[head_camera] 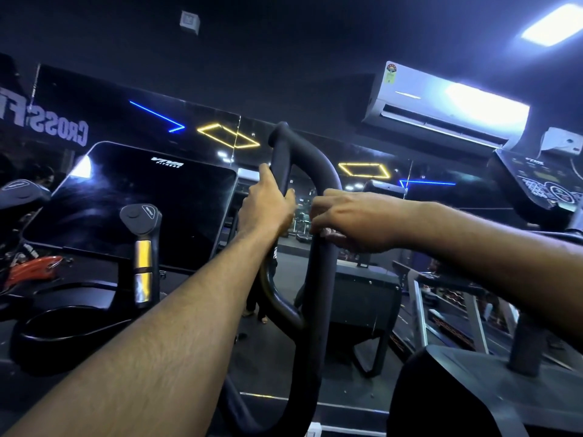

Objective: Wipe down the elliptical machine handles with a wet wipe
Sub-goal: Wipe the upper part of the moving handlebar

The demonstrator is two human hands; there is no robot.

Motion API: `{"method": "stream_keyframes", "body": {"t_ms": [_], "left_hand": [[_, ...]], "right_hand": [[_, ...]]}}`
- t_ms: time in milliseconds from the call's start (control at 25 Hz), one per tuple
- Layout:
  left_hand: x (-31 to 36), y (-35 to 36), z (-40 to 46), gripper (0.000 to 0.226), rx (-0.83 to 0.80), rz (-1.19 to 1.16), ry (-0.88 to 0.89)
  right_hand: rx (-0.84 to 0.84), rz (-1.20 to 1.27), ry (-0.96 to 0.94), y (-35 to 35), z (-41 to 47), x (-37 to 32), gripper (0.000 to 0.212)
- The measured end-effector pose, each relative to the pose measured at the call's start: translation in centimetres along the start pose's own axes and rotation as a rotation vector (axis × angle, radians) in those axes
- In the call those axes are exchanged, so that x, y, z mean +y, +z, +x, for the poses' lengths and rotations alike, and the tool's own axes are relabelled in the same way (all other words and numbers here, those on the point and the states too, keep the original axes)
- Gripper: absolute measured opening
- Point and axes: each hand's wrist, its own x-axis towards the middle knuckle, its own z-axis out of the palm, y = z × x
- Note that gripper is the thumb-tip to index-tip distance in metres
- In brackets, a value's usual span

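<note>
Far left: a red clip-like object [33, 270] lying on the dark console deck, near a black cup holder ring [72, 329]. Just right of it, a short fixed grip [142, 247] with a shiny metal band, standing upright in front of the dark console screen [142, 200].

Centre: the looped black elliptical handle [310, 216], rising from the near bottom edge and curving over at the top. Left hand [265, 209] wrapped around the left bar of the loop, fingers curled round the far side, thumb up along the bar, nothing else seen in the grip. Right hand [350, 219] on the right bar of the same loop, slightly lower, fingers [318, 209] bent and close together over the bar, thumb tucked beneath. A small pale patch [328, 232] showing under the fingers against the bar, possibly the wet wipe; too little visible to be sure.

Far right: a white air conditioner [448, 105] high on the wall, and a second machine's console [542, 184] below it.
</note>
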Motion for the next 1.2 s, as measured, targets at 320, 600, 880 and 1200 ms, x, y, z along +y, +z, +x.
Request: {"method": "stream_keyframes", "body": {"t_ms": [320, 600, 880, 1200], "left_hand": [[-0.1, -0.1, -0.2, 0.041, -0.005, -0.049, 0.008], [-0.1, -0.1, -0.1, 0.059, 0.001, -0.048, 0.0], [-0.2, 0.0, 0.0, 0.053, 0.005, -0.033, 0.008], [0.0, -0.1, -0.2, 0.052, 0.005, -0.026, 0.008]], "right_hand": [[0.113, -0.042, 0.2, -1.3, 1.8, -0.6, 0.012], [0.119, 0.005, 0.086, 0.6, 0.9, -1.6, 0.016], [0.104, -0.042, 0.175, 1.8, 0.5, -3.0, 0.018], [0.16, 0.002, 0.146, 2.7, -1.1, -4.1, 0.014]]}}
